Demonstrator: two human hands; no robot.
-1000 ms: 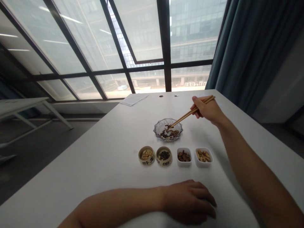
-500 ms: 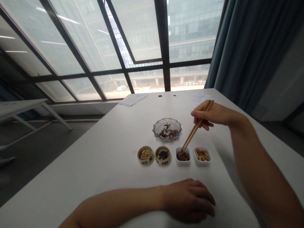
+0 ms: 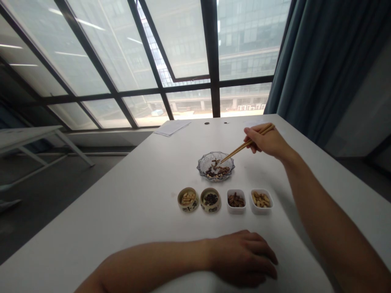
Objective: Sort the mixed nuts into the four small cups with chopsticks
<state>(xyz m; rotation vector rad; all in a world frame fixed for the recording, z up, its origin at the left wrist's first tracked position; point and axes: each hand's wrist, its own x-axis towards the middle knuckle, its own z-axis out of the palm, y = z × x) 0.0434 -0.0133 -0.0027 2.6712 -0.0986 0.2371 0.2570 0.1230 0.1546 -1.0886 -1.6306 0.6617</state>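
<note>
Two chopsticks (image 3: 236, 151), gripped by the right hand (image 3: 263, 139), point into the glass bowl (image 3: 200, 167) of dry bits (image 3: 214, 174). Moving bits seems the job now; next needs a soft pinch. The left hand (image 3: 242, 256) lies open.

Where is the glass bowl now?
In the head view, the glass bowl stands right of centre, just beyond the row of four small containers.
</note>
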